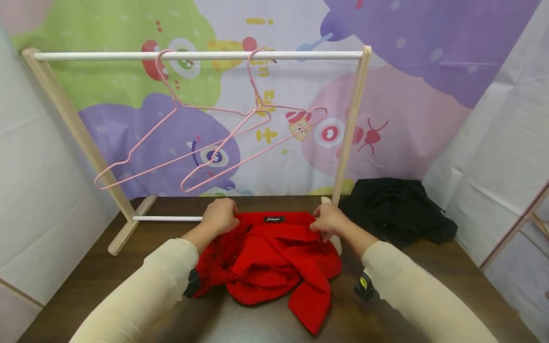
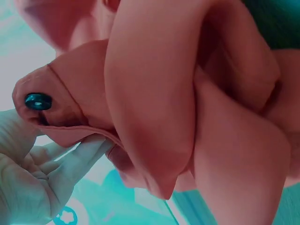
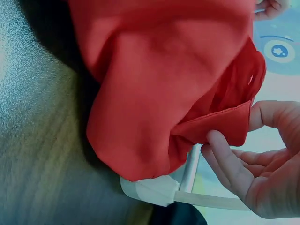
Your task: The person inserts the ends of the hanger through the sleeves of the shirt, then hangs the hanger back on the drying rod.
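Observation:
A crumpled red garment (image 1: 266, 267) lies bunched on the table, its straight upper band raised between the two hands and bearing a small black label. My left hand (image 1: 219, 216) grips the left end of that band. In the left wrist view, a dark button sits on the red tab beside the left hand (image 2: 51, 173). Pinching the band's right end is my right hand (image 1: 331, 220); the right wrist view shows the right hand's (image 3: 258, 168) thumb and fingers on a red flap. Folds hide the garment's full shape.
Behind the garment stands a wooden rack with a white rail (image 1: 107, 55). Two pink hangers hang from it, the left hanger (image 1: 146, 136) and the right hanger (image 1: 240, 128). A black cloth item (image 1: 394, 209) lies heaped at the right, near the rack's foot. A printed curtain closes the back.

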`<action>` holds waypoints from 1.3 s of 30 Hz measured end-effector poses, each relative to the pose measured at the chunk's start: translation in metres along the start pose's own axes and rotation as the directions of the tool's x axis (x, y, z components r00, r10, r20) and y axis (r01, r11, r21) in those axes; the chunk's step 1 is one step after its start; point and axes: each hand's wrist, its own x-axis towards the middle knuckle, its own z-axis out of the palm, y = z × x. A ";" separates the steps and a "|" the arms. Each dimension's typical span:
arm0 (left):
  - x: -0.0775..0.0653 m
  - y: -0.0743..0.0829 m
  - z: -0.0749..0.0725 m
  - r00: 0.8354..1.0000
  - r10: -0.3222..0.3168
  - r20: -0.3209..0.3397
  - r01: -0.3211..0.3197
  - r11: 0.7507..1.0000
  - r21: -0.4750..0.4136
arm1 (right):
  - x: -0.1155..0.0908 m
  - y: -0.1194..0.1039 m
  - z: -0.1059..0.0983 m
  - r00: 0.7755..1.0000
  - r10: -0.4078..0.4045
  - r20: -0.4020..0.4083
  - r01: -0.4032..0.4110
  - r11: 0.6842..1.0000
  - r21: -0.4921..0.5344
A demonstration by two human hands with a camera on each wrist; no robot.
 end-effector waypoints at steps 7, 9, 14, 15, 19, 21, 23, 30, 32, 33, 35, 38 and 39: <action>0.000 -0.012 -0.010 0.998 -0.034 -0.057 0.033 0.999 -0.019 | -0.008 -0.001 -0.013 0.999 -0.019 -0.033 0.020 0.999 0.049; 0.000 -0.014 -0.013 0.996 -0.037 -0.079 0.034 0.999 -0.034 | -0.010 -0.002 -0.017 0.998 -0.035 -0.055 0.036 0.999 0.029; -0.002 -0.017 -0.019 0.983 -0.021 -0.184 0.007 0.997 -0.078 | -0.019 -0.006 -0.028 0.972 -0.156 -0.176 0.111 0.963 -0.244; -0.003 -0.017 -0.020 0.977 -0.014 -0.212 -0.006 0.996 -0.090 | -0.021 -0.008 -0.030 0.963 -0.186 -0.197 0.119 0.944 -0.309; -0.005 -0.017 -0.025 0.953 0.000 -0.305 -0.046 0.989 -0.142 | -0.032 -0.016 -0.038 0.919 -0.296 -0.262 0.151 0.874 -0.462; -0.005 -0.016 -0.029 0.942 -0.013 -0.336 -0.047 0.984 -0.171 | -0.037 -0.020 -0.041 0.888 -0.351 -0.297 0.171 0.852 -0.495; -0.005 -0.014 -0.033 0.931 -0.034 -0.362 -0.045 0.977 -0.207 | -0.041 -0.024 -0.044 0.844 -0.417 -0.338 0.198 0.827 -0.526; -0.008 -0.013 -0.046 0.893 -0.057 -0.446 -0.092 0.948 -0.305 | -0.050 -0.029 -0.051 0.607 -0.648 -0.460 0.225 0.696 -0.682; -0.010 -0.013 -0.047 0.889 -0.052 -0.456 -0.107 0.943 -0.316 | -0.052 -0.030 -0.052 0.551 -0.690 -0.469 0.232 0.666 -0.709; -0.011 -0.014 -0.046 0.889 -0.050 -0.455 -0.111 0.941 -0.320 | -0.054 -0.030 -0.052 0.536 -0.701 -0.471 0.237 0.660 -0.713; -0.014 -0.016 -0.045 0.892 -0.041 -0.451 -0.121 0.938 -0.325 | -0.056 -0.029 -0.052 0.534 -0.707 -0.464 0.255 0.658 -0.708; -0.018 -0.019 -0.041 0.897 -0.039 -0.439 -0.126 0.932 -0.340 | -0.058 -0.026 -0.050 0.584 -0.686 -0.434 0.297 0.678 -0.672; -0.020 -0.021 -0.039 0.900 -0.034 -0.435 -0.129 0.931 -0.340 | -0.058 -0.025 -0.049 0.602 -0.680 -0.419 0.312 0.683 -0.660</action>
